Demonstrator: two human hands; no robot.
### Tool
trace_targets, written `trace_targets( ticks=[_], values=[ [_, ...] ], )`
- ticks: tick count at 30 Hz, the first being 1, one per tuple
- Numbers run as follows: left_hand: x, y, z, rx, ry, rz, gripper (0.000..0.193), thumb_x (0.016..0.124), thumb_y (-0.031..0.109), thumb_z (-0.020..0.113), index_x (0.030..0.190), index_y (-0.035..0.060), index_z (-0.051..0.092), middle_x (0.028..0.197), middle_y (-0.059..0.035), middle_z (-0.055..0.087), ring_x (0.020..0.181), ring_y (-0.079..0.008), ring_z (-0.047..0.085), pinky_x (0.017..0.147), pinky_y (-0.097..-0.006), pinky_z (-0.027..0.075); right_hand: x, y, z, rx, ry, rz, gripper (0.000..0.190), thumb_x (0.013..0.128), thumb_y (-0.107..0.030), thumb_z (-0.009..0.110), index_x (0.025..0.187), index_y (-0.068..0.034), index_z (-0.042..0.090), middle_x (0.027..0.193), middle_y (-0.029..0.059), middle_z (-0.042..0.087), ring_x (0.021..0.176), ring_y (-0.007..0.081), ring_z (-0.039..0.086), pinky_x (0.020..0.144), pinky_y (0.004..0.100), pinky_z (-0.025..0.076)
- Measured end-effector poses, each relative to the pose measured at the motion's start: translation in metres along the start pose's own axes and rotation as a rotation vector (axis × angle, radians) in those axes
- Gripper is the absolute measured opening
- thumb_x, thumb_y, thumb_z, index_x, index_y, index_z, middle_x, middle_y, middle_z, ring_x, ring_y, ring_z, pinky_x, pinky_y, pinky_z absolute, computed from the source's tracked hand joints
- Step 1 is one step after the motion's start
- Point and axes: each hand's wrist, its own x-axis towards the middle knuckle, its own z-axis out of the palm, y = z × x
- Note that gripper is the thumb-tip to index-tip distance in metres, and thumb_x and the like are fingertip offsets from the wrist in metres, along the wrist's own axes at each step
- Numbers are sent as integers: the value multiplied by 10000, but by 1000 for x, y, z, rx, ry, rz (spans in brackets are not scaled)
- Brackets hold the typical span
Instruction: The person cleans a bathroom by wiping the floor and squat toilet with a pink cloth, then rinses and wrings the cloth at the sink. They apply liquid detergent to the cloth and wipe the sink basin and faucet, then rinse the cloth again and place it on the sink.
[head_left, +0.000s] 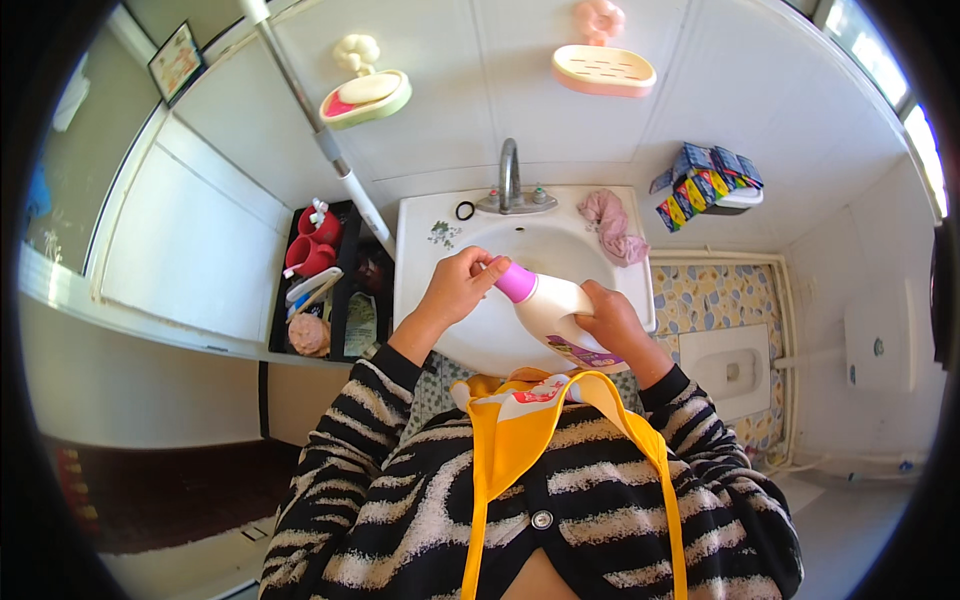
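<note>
A white plastic detergent bottle (551, 311) with a purple label is tilted over the washbasin (480, 322), its capped end towards the upper left. My right hand (611, 315) grips the bottle by its handle. Around the pink-purple cap (513, 279) close the fingers of my left hand (461, 281). The cap sits on the bottle's neck. Behind the bottle stands a metal faucet (510, 176) at the basin's back edge. A pink cloth (613, 225) lies crumpled on the right rim, and a black hair tie (465, 211) rests on the left rim.
Left of the basin, a black organizer (339, 300) holds red cups (310, 255) and brushes. A pole (330, 146) leans beside it. Two wall soap dishes (367, 99) (604, 71) hang above. Colourful packets (705, 184) hang at right, over a squat toilet (727, 371).
</note>
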Motion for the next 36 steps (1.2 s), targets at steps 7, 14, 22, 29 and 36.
trace_targets(
  ticks=[7,14,22,29,36],
  values=[
    [8,8,22,-49,-100,587,446,931,336,613,1279,68,537,1097,-108,580,709,-110,614,671,-264,541,-15,5,-21,-125,3,27,314,748,-169,667,993,-51,509,867,196,638,848,393,618,722,467,485],
    [33,27,50,-115,-178,-384,332,947,318,592,1086,17,579,931,-95,622,674,-133,630,602,-263,552,-27,13,-40,-284,-57,100,321,761,-182,655,1004,-45,497,861,191,643,849,384,624,735,468,493],
    [57,18,98,-371,-76,3,449,900,448,625,929,5,567,814,-96,626,634,-133,626,552,-270,548,-54,37,-58,-305,-17,259,302,769,-179,644,990,-37,496,863,204,644,846,400,623,725,480,498],
    [112,-15,124,-134,-86,-67,317,867,306,647,917,3,568,827,-92,604,678,-154,599,587,-302,536,-73,74,-89,-203,121,359,308,776,-169,642,1010,-37,492,864,237,645,849,434,614,722,505,493],
    [158,-24,204,444,-302,274,738,732,242,642,1384,27,370,1502,-191,281,1186,-339,533,945,-391,459,-54,106,-140,-411,48,302,344,773,-144,645,1049,-27,476,842,239,646,832,437,618,716,509,497]
  ],
)
